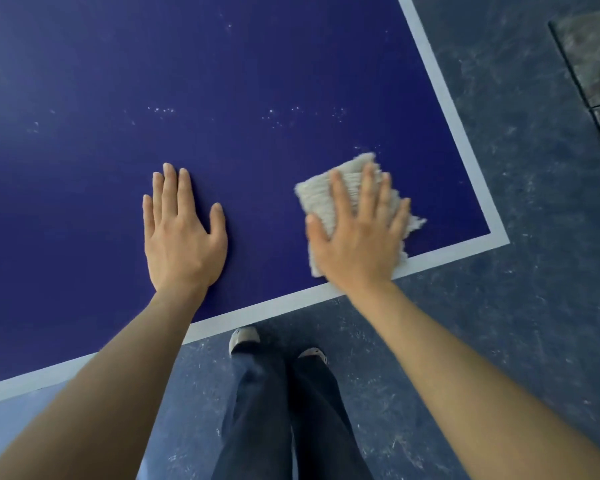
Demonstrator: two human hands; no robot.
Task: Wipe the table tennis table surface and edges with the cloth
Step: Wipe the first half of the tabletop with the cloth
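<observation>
The dark blue table tennis table (222, 81) fills the upper left, with a white border line (447, 109) along its right and near edges meeting at a corner on the right. My right hand (359, 233) lies flat with spread fingers on a beige ribbed cloth (317, 194), pressing it onto the table near that corner. The cloth's near edge reaches the white line. My left hand (182, 233) rests flat on the bare blue surface, fingers straight, to the left of the cloth. Small white specks (161, 109) dot the surface farther in.
A scuffed blue-grey floor (534, 271) surrounds the table's corner. My legs in dark trousers (278, 410) and light shoes (244, 337) stand just off the near edge. A dark grey mat or panel (593, 53) lies at the upper right.
</observation>
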